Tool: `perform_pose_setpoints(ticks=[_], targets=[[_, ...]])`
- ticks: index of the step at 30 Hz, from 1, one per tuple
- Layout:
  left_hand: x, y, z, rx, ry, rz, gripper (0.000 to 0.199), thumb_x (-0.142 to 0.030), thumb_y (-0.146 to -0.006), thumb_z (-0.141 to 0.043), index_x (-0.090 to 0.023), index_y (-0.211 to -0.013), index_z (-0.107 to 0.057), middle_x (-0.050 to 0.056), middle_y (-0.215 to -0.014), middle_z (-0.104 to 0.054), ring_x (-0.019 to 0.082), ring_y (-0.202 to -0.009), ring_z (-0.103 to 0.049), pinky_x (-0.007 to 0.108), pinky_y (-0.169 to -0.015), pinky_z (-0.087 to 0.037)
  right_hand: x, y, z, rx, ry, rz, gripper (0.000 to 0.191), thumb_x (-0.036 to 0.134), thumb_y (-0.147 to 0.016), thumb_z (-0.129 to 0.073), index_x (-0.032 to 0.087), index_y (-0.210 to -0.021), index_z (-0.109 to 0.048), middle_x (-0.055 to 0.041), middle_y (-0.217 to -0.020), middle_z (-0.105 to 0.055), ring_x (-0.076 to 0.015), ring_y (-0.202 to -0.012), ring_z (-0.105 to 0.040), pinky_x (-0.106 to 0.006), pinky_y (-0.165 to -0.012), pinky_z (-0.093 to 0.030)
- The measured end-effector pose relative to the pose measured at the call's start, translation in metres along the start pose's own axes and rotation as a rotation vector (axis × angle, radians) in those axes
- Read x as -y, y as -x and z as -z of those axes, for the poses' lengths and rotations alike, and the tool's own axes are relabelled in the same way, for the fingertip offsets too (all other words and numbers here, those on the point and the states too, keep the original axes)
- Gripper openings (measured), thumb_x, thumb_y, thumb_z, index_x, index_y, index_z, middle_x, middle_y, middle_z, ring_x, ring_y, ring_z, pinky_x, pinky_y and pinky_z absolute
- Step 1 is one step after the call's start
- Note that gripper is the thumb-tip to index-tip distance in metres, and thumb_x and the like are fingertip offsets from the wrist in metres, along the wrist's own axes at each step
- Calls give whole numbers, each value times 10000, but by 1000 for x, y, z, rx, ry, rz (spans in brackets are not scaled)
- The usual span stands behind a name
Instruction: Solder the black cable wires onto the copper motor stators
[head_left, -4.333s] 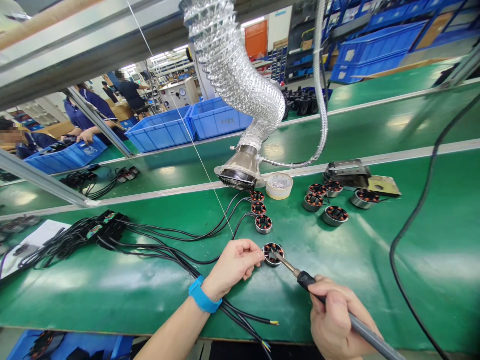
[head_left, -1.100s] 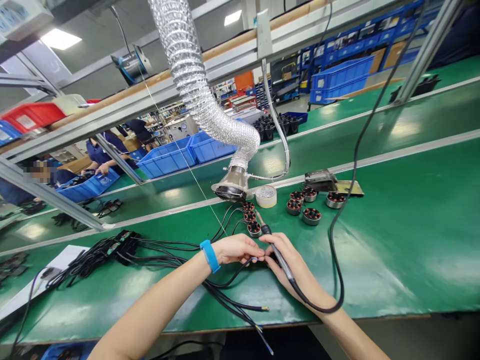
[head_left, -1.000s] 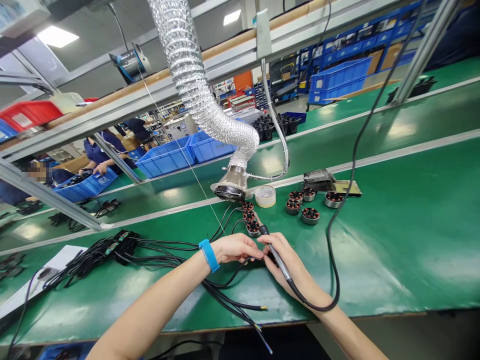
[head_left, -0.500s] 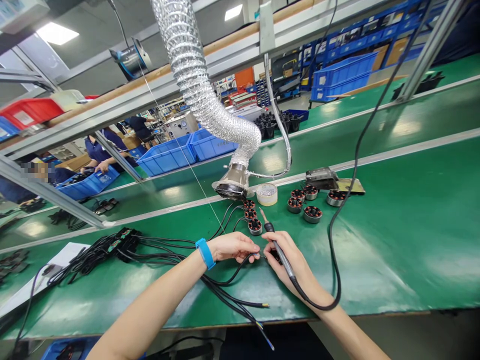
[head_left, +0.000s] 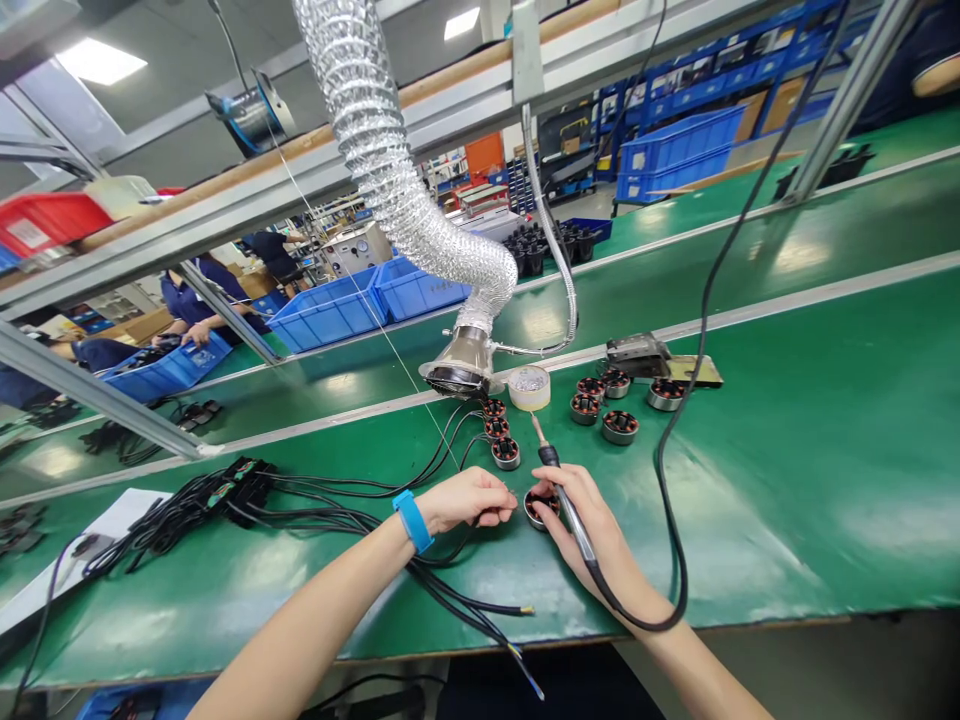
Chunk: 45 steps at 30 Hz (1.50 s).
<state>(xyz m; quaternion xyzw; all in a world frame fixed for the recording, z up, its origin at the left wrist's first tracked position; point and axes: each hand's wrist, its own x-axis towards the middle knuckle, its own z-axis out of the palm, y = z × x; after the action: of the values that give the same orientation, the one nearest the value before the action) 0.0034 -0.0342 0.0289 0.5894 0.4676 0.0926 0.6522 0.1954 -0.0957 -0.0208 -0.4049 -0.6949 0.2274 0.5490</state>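
My left hand [head_left: 474,499], with a blue band at its wrist, is closed in a pinch beside a round motor stator [head_left: 541,510]; what lies between its fingertips is too small to name. My right hand [head_left: 583,512] holds a soldering iron [head_left: 576,525], its tip pointing up and away, while its fingers touch the stator's right side. Three stators with black cables [head_left: 506,453] stand in a row beyond my hands. A bundle of black cables [head_left: 322,517] runs under my left wrist, its stripped ends near the table's front edge.
Under a fume hood [head_left: 459,362] on a silver duct is a round white container [head_left: 529,387]. Several loose stators [head_left: 620,428] sit to the right, near a metal stand [head_left: 637,355]. The iron's cord [head_left: 664,480] loops at the right. People work beyond, at the left.
The stator shows more clearly between my hands. The soldering iron's tip has shifted slightly right, and the cable that stuck out at my left fingertips no longer shows there. The view has shifted slightly.
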Motion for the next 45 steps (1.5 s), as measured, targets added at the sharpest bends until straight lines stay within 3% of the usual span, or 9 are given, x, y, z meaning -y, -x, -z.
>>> perform_pose_setpoints(ticks=[11, 19, 25, 30, 33, 37, 41, 45], targets=[[4, 15, 13, 18, 131, 31, 541, -607, -722, -738, -96, -897, -745, -23, -614, -553, 33, -467, -271, 243, -475, -96, -2, 1, -2, -9, 18, 11, 303, 184, -989, -528, 265, -1281, -511, -63, -1108, -491, -197, -957, -595, -333, -877, -526], [8, 15, 5, -123, 27, -126, 553, -607, -735, -727, -72, -866, -767, -48, -532, -416, 73, -525, -277, 273, -522, -133, 0, 0, -9, 61, 33, 110, 355, 135, -995, -499, 259, -1327, -488, -90, -1208, -457, -196, -1012, -596, -324, -892, -543], [3, 18, 6, -67, -5, -150, 515, -580, -758, -723, -72, -835, -768, -41, -531, -426, 77, -526, -272, 280, -532, -134, 0, 1, -14, 81, 39, 136, 377, 99, -1011, -445, 254, -1352, -480, -101, -1247, -455, -196, -1098, -593, -309, -923, -541], [8, 15, -1, 16, 67, -163, 458, -557, -776, -726, -101, -741, -713, -32, -539, -456, 72, -508, -300, 268, -518, -164, -3, 5, -19, 64, 28, 139, 347, 84, -1023, -413, 253, -1312, -505, -92, -1240, -456, -149, -959, -634, -269, -868, -548], [19, 7, -10, -55, 239, -213, 442, -553, -779, -718, -120, -722, -654, -35, -537, -455, 75, -495, -316, 253, -508, -190, 2, 7, -23, -9, 64, 120, 313, 72, -1011, -414, 243, -1245, -531, -78, -1152, -497, -166, -968, -627, -270, -852, -545], [24, -3, -10, -132, 264, -274, 463, -582, -801, -688, -128, -750, -614, -31, -574, -476, 78, -517, -343, 240, -528, -220, 10, 7, -27, -41, 54, 80, 320, 78, -1002, -407, 243, -1253, -517, -88, -1176, -515, -184, -1017, -628, -294, -897, -543], [12, -7, 7, -206, 31, -314, 488, -602, -840, -631, -117, -791, -650, -19, -598, -512, 91, -560, -376, 236, -565, -253, 10, 0, -20, -68, 69, 70, 341, 121, -1005, -427, 245, -1317, -491, -104, -1260, -515, -218, -1168, -583, -343, -1001, -511], [0, -3, 23, -354, -171, -333, 429, -537, -881, -586, -116, -874, -666, -6, -684, -546, 105, -605, -406, 235, -586, -298, -2, -10, 8, -217, 280, 62, 311, 177, -1009, -481, 237, -1313, -510, -116, -1271, -520, -253, -1137, -597, -393, -988, -507]])
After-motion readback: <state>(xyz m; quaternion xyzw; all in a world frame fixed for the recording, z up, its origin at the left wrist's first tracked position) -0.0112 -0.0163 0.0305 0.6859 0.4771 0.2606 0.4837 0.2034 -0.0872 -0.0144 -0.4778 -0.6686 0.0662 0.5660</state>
